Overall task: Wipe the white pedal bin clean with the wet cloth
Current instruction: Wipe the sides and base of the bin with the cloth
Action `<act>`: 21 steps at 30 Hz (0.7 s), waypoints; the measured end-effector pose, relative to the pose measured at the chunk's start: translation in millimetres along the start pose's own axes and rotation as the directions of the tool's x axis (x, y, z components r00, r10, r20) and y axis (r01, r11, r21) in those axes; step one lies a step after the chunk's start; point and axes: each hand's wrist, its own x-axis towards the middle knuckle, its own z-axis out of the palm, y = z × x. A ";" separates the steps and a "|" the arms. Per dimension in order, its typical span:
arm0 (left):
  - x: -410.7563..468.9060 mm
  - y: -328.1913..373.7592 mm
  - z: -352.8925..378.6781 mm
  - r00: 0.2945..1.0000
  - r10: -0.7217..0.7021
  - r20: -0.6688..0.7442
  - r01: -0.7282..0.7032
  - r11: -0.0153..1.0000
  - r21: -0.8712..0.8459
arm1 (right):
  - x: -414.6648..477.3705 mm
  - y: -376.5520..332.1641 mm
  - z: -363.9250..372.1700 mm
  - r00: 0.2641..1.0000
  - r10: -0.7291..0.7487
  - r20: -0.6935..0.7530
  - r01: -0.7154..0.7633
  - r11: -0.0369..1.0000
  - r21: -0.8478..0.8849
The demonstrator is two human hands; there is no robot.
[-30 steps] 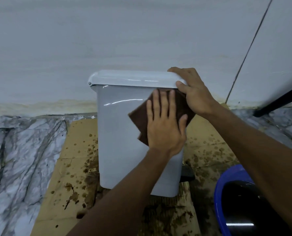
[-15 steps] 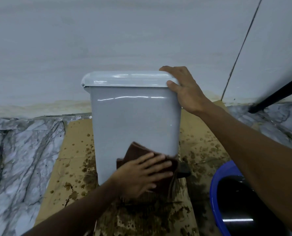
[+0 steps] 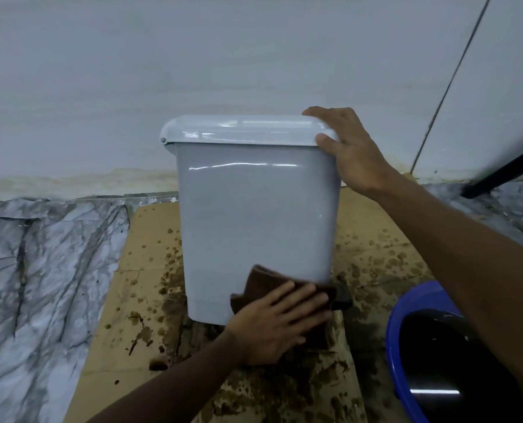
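The white pedal bin (image 3: pixel 254 215) stands upright on wet, stained cardboard against the wall, its lid closed. My left hand (image 3: pixel 277 323) lies flat with straight fingers on a brown wet cloth (image 3: pixel 260 282), pressing it against the bin's lower front near the base. A dark pedal (image 3: pixel 342 296) pokes out at the bin's bottom right, partly covered by the cloth. My right hand (image 3: pixel 350 151) grips the lid's right corner, thumb on the front edge and fingers over the top.
A blue bucket (image 3: pixel 403 340) of dark water sits at the lower right, close to my right forearm. Splattered cardboard (image 3: pixel 144 300) covers the marble floor (image 3: pixel 40 270). A black bar (image 3: pixel 504 172) slants at the right, by the wall.
My left hand slid the cloth from the bin's upper front down to its base a second ago and has stayed low since. My right hand kept its hold on the lid.
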 end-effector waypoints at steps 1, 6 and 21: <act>-5.7 1.2 2.6 0.997 0.076 0.033 -0.077 0.997 0.028 | -0.2 0.0 0.3 1.000 -0.004 0.000 0.004 1.000 0.005; -3.6 -50.6 -11.2 0.998 0.052 -0.042 -0.054 0.998 -0.044 | 2.4 -1.4 2.5 1.000 -0.002 -0.008 0.002 1.000 -0.018; -18.2 16.0 12.6 0.303 -0.951 -0.059 0.846 0.297 -0.442 | 3.1 1.4 3.6 0.999 -0.048 -0.017 0.047 0.997 -0.069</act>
